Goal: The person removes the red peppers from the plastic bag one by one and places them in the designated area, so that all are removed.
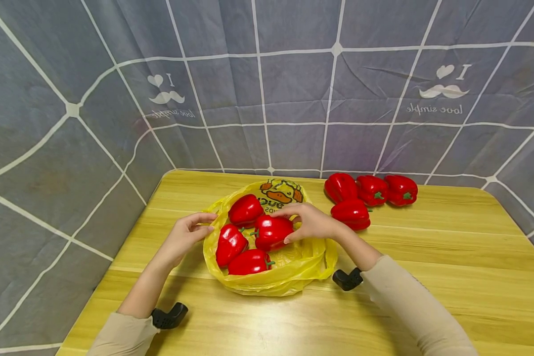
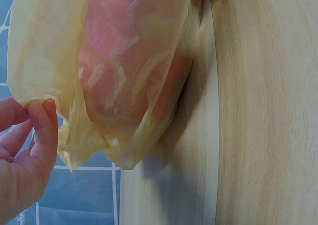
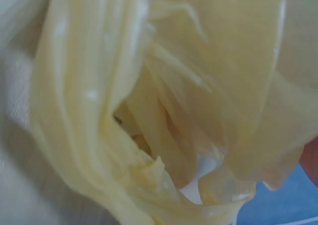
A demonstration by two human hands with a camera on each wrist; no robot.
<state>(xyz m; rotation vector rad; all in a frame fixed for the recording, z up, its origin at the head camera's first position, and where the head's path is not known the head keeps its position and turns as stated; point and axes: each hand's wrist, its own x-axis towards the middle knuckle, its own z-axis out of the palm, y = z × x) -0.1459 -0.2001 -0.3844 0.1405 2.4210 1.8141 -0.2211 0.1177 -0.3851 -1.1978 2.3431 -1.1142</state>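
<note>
A yellow plastic bag (image 1: 267, 285) with a duck print lies with its mouth wide on the table. Inside it, my right hand (image 1: 315, 223) holds a red bell pepper (image 1: 271, 233) between thumb and fingers. Other red bell peppers sit in the bag: one at the back (image 1: 245, 210), one at the left (image 1: 230, 245) and one at the front (image 1: 249, 263). At the bag's left rim my left hand (image 1: 182, 240) pinches the plastic, as the left wrist view shows with its fingertips (image 2: 43, 108). Yellow folds of the bag (image 3: 213, 61) fill most of the right wrist view.
Several more red bell peppers, one of them nearest the bag (image 1: 350, 214), are grouped to its right at the back of the wooden table (image 1: 427, 257). A grey checked cloth (image 1: 293, 89) hangs behind the table and along its left side.
</note>
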